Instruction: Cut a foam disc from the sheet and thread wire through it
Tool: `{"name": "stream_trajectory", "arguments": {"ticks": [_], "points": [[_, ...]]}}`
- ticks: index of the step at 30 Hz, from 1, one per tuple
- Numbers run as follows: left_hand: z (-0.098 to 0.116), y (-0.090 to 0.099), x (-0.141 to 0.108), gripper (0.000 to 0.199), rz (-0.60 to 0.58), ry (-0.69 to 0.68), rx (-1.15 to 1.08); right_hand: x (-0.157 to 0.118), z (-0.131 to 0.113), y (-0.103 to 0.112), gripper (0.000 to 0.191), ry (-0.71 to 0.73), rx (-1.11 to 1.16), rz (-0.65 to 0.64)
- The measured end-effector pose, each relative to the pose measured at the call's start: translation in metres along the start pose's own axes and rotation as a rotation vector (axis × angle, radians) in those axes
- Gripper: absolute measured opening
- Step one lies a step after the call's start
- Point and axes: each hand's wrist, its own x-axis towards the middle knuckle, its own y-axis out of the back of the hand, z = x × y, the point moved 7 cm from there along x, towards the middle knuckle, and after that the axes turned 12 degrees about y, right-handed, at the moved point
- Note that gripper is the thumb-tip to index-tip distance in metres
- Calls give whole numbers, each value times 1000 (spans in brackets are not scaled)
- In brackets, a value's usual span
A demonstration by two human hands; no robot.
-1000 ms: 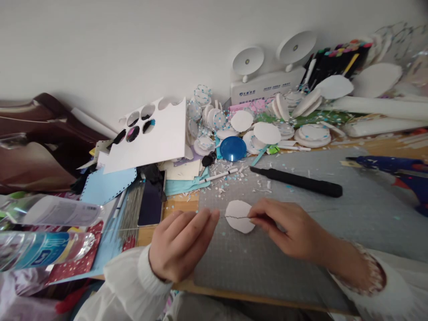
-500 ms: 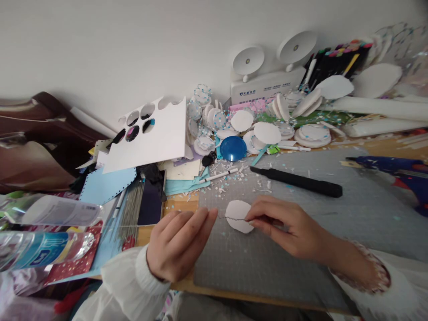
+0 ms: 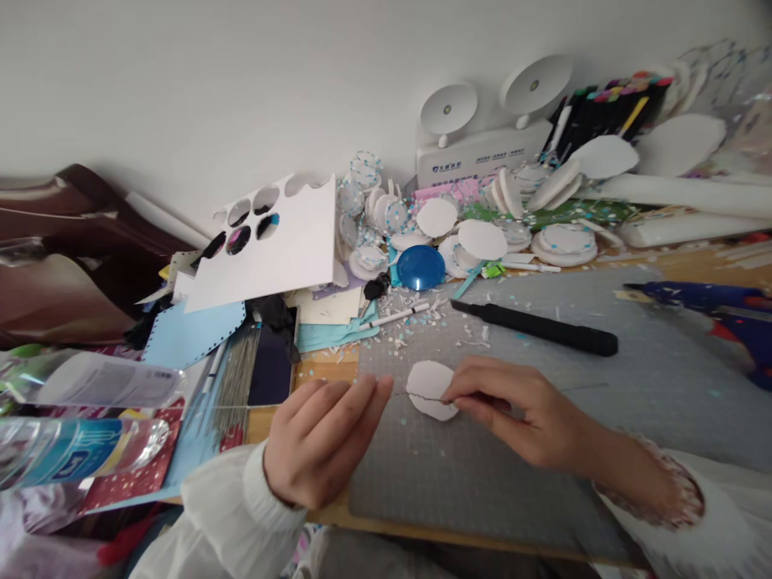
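A thin twisted wire (image 3: 425, 397) runs level between my two hands, over a white rounded disc (image 3: 429, 378) on the grey cutting mat (image 3: 458, 474). My left hand (image 3: 329, 438) pinches the wire's left end between thumb and fingers. The other end is pinched by my right hand (image 3: 512, 406), whose fingertips are at the disc's right edge. Beyond my right hand lies a black cutter (image 3: 536, 328), slanting across the mat.
Behind the mat stand a blue round lid (image 3: 420, 268) and many white discs. A glue gun (image 3: 700, 296) lies at the right. Toward the left are a punched white sheet (image 3: 277, 249), a bundle of wires (image 3: 235, 386) and a plastic bottle (image 3: 78, 450).
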Motion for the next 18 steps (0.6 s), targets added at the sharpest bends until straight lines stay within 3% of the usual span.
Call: {"name": "stream_trajectory", "arguments": {"ticks": [18], "points": [[2, 2, 2, 25, -13, -20, 10, 2, -3, 1, 17, 30, 52, 4]]}}
